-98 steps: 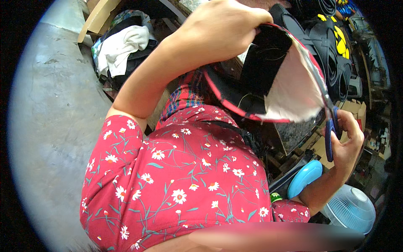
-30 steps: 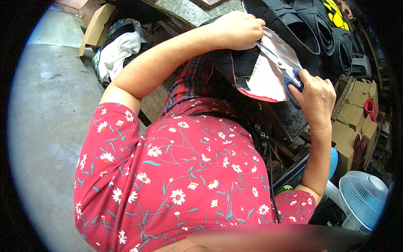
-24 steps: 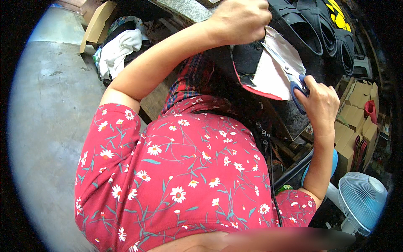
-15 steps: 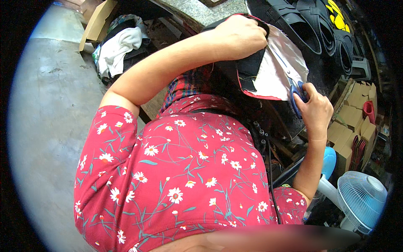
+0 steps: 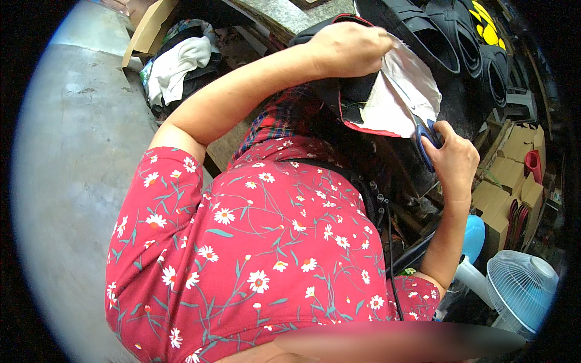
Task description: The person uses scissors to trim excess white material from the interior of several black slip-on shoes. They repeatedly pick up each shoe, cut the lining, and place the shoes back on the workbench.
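My right hand (image 5: 455,152) holds a pair of scissors (image 5: 425,145) by their dark blue handles. The blades lie along a piece of white material (image 5: 417,75), which has a frayed upper edge. This white sheet belongs with a black piece with red edging (image 5: 357,100); how they are joined is hidden. With fingers closed, my left hand (image 5: 351,48) grips the piece at its upper left edge. Its fingertips are partly hidden, and the black part hangs below the wrist.
Black strapped footwear pieces (image 5: 417,36) lie beyond the hands, beside yellow pieces (image 5: 486,27). Cardboard boxes (image 5: 505,172) stand at the right, above a blue and white fan (image 5: 520,290). A white cloth (image 5: 178,66) tops a pile at the left, near an open cardboard box (image 5: 150,30).
The scissors' handles have drawn closer together. The white sheet's lower edge has risen slightly, and my left hand has shifted a little.
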A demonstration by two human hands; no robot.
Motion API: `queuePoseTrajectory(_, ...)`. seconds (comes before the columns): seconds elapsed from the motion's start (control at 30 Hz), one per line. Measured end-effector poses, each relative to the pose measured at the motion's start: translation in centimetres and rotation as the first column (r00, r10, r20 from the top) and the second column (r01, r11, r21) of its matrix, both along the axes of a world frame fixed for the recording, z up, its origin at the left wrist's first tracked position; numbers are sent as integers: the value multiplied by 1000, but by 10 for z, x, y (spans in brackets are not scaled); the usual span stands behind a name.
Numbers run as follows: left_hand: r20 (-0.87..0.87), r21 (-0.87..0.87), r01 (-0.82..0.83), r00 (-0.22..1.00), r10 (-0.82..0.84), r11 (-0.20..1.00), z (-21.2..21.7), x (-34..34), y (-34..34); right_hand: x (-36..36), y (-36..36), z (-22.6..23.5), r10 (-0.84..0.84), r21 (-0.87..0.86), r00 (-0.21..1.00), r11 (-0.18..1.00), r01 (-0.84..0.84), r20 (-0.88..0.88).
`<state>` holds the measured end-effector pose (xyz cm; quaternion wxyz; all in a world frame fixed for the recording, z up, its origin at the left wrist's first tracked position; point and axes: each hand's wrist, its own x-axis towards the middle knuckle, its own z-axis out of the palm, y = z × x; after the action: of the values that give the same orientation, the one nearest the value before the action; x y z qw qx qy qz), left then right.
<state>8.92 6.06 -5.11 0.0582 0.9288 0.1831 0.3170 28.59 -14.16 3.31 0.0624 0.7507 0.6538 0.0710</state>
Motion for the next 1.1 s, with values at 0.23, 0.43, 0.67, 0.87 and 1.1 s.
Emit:
queuePoseTrajectory(0.23, 486, 155, -256, 860, 152, 954, 24, -58, 3, 1, -8, 3, -45, -12, 998, 999, 44, -36)
queuePoseTrajectory(0.43, 280, -455, -19, 946, 163, 891, 10, -56, -9, 3, -21, 19, -132, -111, 981, 987, 117, -139)
queuePoseTrajectory(0.67, -68, -251, -53, 997, 37, 966, 58, -28, 40, -4, -10, 27, 109, 81, 994, 991, -107, -17)
queuePoseTrajectory(0.87, -60, -59, -70, 996, 66, 996, 55, -25, 17, -10, 2, 12, 123, 79, 984, 988, -134, 127)
queuePoseTrajectory(1.1, -10, 120, -106, 994, 108, 987, 46, -22, 1, 3, -10, 39, 136, 72, 966, 985, -155, 221)
